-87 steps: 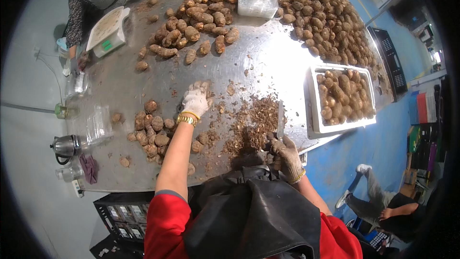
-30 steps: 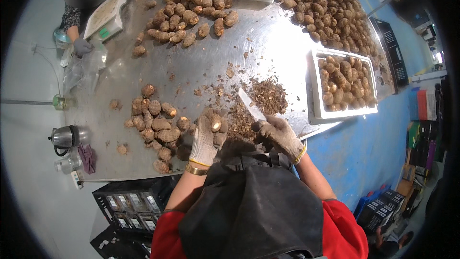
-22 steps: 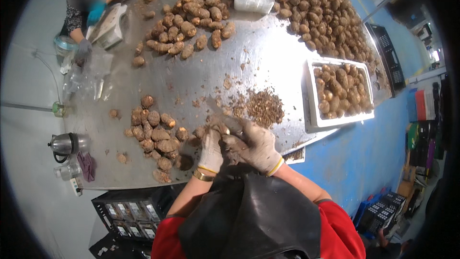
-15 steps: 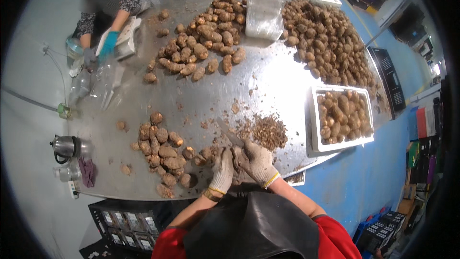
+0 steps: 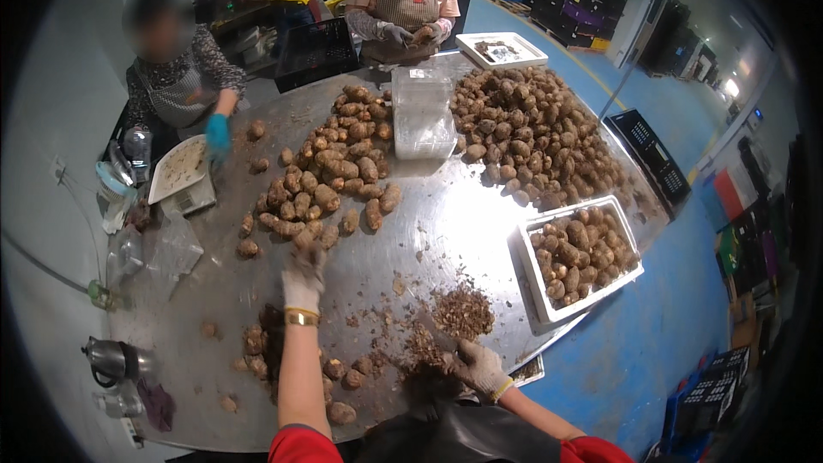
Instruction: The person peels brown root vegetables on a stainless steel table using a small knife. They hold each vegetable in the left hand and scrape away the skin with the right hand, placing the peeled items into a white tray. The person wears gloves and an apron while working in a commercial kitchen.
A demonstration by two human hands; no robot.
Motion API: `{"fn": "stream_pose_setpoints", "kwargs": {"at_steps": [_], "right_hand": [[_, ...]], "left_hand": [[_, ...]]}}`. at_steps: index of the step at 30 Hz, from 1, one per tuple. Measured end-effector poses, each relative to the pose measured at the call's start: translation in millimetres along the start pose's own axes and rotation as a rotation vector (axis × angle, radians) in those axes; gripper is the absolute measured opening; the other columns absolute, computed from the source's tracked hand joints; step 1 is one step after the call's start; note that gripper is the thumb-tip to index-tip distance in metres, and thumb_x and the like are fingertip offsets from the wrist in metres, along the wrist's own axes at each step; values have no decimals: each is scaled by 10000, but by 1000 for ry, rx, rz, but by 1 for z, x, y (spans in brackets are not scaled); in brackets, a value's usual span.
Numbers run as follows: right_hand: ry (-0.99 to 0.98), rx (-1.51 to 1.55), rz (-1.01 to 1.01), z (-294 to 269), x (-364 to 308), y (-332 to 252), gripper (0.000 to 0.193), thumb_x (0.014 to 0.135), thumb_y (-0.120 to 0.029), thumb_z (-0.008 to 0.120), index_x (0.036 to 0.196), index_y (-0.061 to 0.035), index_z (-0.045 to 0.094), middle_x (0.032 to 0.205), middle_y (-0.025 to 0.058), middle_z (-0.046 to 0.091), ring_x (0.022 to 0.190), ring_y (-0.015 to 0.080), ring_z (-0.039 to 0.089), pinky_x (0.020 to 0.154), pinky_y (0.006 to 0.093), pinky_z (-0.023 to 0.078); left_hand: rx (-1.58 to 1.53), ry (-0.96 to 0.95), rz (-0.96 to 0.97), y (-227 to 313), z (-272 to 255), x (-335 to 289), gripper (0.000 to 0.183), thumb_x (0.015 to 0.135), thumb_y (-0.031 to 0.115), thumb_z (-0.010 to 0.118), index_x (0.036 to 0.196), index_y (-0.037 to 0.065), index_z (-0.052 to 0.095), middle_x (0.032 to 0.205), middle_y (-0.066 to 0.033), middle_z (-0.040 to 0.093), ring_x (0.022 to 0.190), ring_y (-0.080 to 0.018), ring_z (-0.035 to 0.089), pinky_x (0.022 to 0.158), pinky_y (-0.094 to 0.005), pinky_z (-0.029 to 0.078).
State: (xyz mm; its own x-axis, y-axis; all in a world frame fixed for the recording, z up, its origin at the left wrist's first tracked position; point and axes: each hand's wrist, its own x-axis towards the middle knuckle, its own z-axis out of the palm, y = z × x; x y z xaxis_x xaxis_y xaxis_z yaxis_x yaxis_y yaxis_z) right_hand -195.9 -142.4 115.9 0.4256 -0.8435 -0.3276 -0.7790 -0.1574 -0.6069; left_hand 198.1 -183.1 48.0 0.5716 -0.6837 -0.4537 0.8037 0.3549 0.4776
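Observation:
My left hand (image 5: pixel 304 279), in a dirt-stained white knit glove, is stretched forward at the near edge of a heap of brown taros (image 5: pixel 326 171). Its fingers are smeared by motion, so whether they hold a taro cannot be told. Lower right, my right hand (image 5: pixel 480 369), gloved the same way, is closed around a knife (image 5: pixel 437 333) whose blade points away to the left. Beyond the blade lies a mound of brown peelings (image 5: pixel 463 313). A smaller group of taros (image 5: pixel 255 341) sits partly hidden behind my left forearm.
A white foam box (image 5: pixel 630 274) of taros stands at the right edge of the metal table (image 5: pixel 411 257). Behind it spreads a large taro heap (image 5: pixel 540 133), beside clear plastic tubs (image 5: pixel 424 111). A kettle (image 5: pixel 107 362) is at left. Two co-workers stand across the table.
My left hand has left the spot beside my right hand and reached forward to the taro heap. The knife stays in my right hand. The view has tilted up, showing more co-workers.

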Motion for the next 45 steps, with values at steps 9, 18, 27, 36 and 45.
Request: {"fn": "stream_pose_setpoints", "kwargs": {"at_steps": [9, 18, 27, 36, 45], "right_hand": [[32, -116, -148, 18, -7, 21, 405, 839, -495, 638, 960, -109, 632, 866, 160, 676, 815, 394, 644, 685, 487, 507], [-187, -138, -248, 26, -13, 16, 424, 898, -474, 574, 1091, -98, 586, 875, 192, 653, 843, 416, 629, 701, 515, 478], [-219, -157, -324, 13, -12, 11, 411, 903, -460, 582, 1075, -87, 585, 869, 188, 654, 831, 403, 637, 684, 501, 485], [-185, 61, -288, 16, -13, 26, 395, 879, -387, 656, 1142, -96, 608, 868, 174, 666, 831, 379, 648, 697, 449, 500], [-370, 715, -90, 28, -12, 21, 257, 931, -109, 645, 1136, 34, 583, 893, 36, 623, 707, 109, 573, 612, 237, 468]], "left_hand": [[2150, -490, 222, -17, -50, -97, 642, 873, 525, 600, 1284, 44, 499, 1128, -162, 619, 1015, -309, 623, 818, -440, 513], [2466, -264, 498, -53, -140, -238, 809, 761, 503, 669, 1382, 38, 441, 1401, -171, 450, 1321, -328, 371, 1099, -433, 293], [2195, -145, 855, -63, -126, -228, 507, 802, 286, 701, 1221, 33, 569, 1212, -126, 571, 1175, -326, 498, 997, -420, 402], [978, -274, 362, -83, -77, -257, 432, 779, -82, 645, 1185, 53, 584, 1238, -88, 560, 1044, -205, 590, 854, -310, 526], [1602, -219, 815, -110, -63, -264, 310, 757, 108, 711, 1059, 87, 644, 1179, -98, 636, 1129, -272, 591, 964, -373, 484]]}}
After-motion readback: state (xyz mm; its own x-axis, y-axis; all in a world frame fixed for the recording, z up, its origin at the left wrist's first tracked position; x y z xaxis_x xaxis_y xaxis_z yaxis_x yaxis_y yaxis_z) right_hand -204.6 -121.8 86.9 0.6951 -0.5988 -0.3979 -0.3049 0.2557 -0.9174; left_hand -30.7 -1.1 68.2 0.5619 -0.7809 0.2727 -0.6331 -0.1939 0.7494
